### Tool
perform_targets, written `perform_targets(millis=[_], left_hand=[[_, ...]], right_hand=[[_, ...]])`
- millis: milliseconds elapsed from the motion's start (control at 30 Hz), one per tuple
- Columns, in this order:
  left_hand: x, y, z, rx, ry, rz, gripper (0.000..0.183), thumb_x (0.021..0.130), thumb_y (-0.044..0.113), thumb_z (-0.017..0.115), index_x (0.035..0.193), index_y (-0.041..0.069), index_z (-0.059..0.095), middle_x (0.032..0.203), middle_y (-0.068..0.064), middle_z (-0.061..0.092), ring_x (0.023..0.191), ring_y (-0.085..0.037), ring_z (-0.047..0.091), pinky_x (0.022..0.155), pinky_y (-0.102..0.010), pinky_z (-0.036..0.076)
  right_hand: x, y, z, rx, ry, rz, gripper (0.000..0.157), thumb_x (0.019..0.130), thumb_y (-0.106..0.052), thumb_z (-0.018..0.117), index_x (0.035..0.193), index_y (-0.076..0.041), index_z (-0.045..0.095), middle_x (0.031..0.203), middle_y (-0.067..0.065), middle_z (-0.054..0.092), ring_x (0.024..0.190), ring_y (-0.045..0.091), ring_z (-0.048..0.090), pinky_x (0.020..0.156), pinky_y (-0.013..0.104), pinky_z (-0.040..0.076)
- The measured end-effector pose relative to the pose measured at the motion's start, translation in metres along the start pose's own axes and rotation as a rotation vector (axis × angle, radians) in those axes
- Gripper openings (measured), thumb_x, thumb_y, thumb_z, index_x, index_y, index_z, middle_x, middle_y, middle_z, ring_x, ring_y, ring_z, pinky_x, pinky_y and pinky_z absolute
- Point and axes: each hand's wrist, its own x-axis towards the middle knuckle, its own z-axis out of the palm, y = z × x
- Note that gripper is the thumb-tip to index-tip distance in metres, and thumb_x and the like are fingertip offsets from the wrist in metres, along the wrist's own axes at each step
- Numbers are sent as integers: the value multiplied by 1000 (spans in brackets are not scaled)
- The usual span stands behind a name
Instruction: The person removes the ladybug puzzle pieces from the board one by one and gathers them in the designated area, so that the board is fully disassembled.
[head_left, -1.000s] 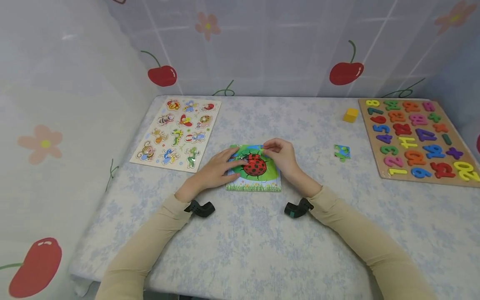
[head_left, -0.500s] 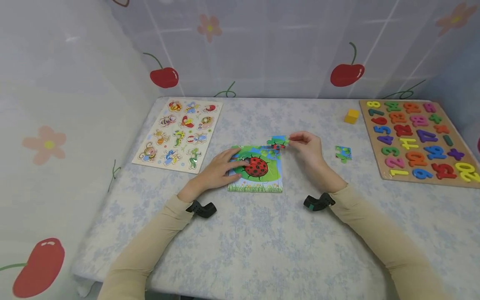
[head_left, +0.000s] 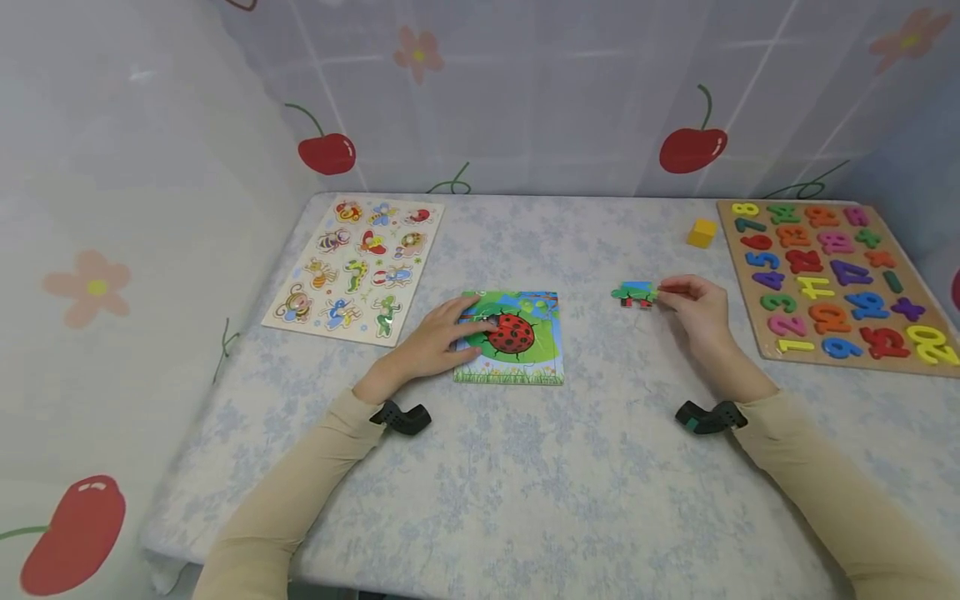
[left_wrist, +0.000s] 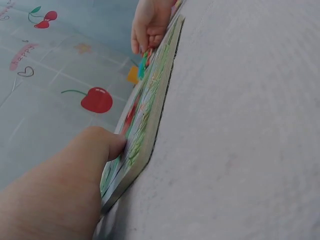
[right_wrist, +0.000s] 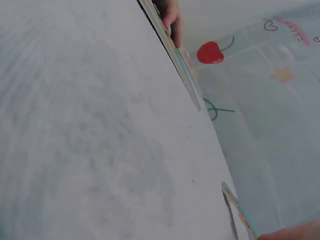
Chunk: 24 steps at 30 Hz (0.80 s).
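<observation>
While I watch from my end of the link, the head camera gives me a cherry-print backdrop (head_left: 540, 100) along the far side and a blue-and-white cloth-covered table (head_left: 495, 492) before the person. On the right of that table lies the number board (head_left: 763, 337), its coloured figures in rows; on the far left lies the insect board (head_left: 318, 327), turned at a slant. Near the middle, between the two, the ladybird puzzle (head_left: 517, 342) lies flat. From the left, the left hand (head_left: 435, 342) rests on it with fingers spread and loose, clenched on nothing; my left wrist view shows the thumb on the puzzle's upper face. Well to the right of the puzzle, the right hand (head_left: 697, 312) has a pinching grasp, thumb and fingers together at one end of a piece. Dark wrist cameras (head_left: 401, 417) sit at the cuffs of both sleeves. That piece (head_left: 636, 294), green and blue with red on its near side, points left from the fingertips; whether it touches the cloth I cannot tell. Beyond the right hand stands the yellow cube (head_left: 702, 233), just left of the number board.
</observation>
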Motion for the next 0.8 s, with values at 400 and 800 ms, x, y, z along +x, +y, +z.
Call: perform_targets(millis=[400, 800], left_hand=[[0, -1, 1, 29, 15, 18, 43, 95, 34, 56, 137, 26, 53, 157, -14, 22, 146, -34, 19, 115, -58, 19], [1, 0, -2, 18, 89, 14, 41, 89, 39, 62, 128, 27, 61, 152, -13, 34, 142, -32, 30, 113, -56, 26]], right_hand=[[1, 3, -9, -53, -14, -17, 31, 93, -11, 60, 119, 5, 58, 83, -25, 56, 73, -10, 55, 65, 7, 47], [-4, -3, -5, -53, 1, -19, 30, 94, -16, 59, 116, 5, 60, 81, -24, 56, 70, -7, 55, 62, 8, 46]])
